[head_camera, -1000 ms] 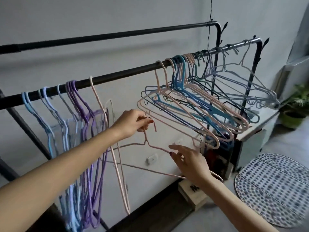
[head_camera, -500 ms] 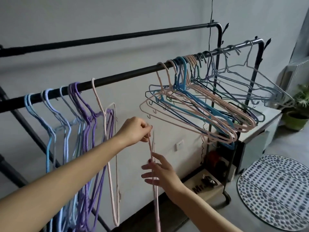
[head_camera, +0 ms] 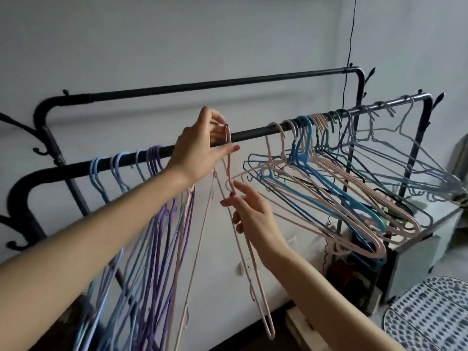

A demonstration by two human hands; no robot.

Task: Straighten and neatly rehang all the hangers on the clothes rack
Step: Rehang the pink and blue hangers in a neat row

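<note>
left hand (head_camera: 200, 150) fingers pinch thin pink wire hanger (head_camera: 229, 158) hook at black metal rack rail (head_camera: 253, 134) | right hand (head_camera: 249, 214) fingers loosely spread, steadying its neck | risk: hook misses rail, or snags neighbouring pink hangers (head_camera: 316, 198)

Likely a home laundry corner, black clothes rack (head_camera: 253, 134) with hangers (head_camera: 329, 188); patterned mat (head_camera: 430, 317), potted plant (head_camera: 462, 196)

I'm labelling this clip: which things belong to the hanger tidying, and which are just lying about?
Job: pink hanger, left hand, right hand, front rail, tidy hangers, tangled hangers.
Lying about: patterned mat, potted plant, wall socket.
</note>
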